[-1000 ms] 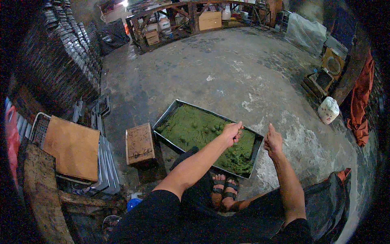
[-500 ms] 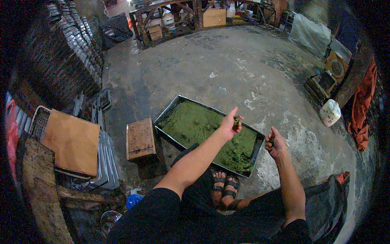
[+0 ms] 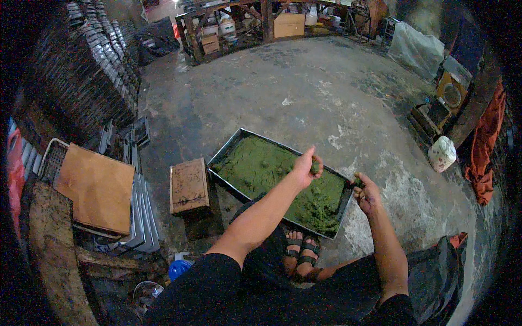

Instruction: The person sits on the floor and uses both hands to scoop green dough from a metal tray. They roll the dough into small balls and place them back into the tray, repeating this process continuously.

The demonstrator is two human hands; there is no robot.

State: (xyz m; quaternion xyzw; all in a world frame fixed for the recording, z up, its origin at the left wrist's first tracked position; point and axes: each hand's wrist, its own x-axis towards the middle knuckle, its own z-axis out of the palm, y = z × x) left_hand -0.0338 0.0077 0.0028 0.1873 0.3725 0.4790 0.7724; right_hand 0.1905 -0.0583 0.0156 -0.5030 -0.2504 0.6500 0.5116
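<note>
A metal tray [image 3: 277, 142] on the floor before my feet holds a damp-looking green mass [image 3: 255, 160], fairly flat at its left and lumpy near its right corner. Above its right half is my left hand [image 3: 308, 166], thumb raised and fingers loosely curved apart; green shows by the fingers, with no clear lump in them. My right hand [image 3: 369, 194] is just past the tray's right rim, its fingers pinching a small dark-green clump [image 3: 357, 182]. What the clump is made of cannot be told.
Left of the tray stands a wooden box [image 3: 188, 186]. Farther left, a brown board [image 3: 97, 187] lies over stacked metal trays [image 3: 144, 217]. A white floral container [image 3: 441, 154] sits at right, near an orange cloth [image 3: 484, 146]. Sandalled feet [image 3: 300, 250] rest at the tray's near edge.
A green clump showed in my left hand before; now that hand's fingers are looser. My right-hand fingers have lifted slightly, and a dark-green clump now shows at their tips.
</note>
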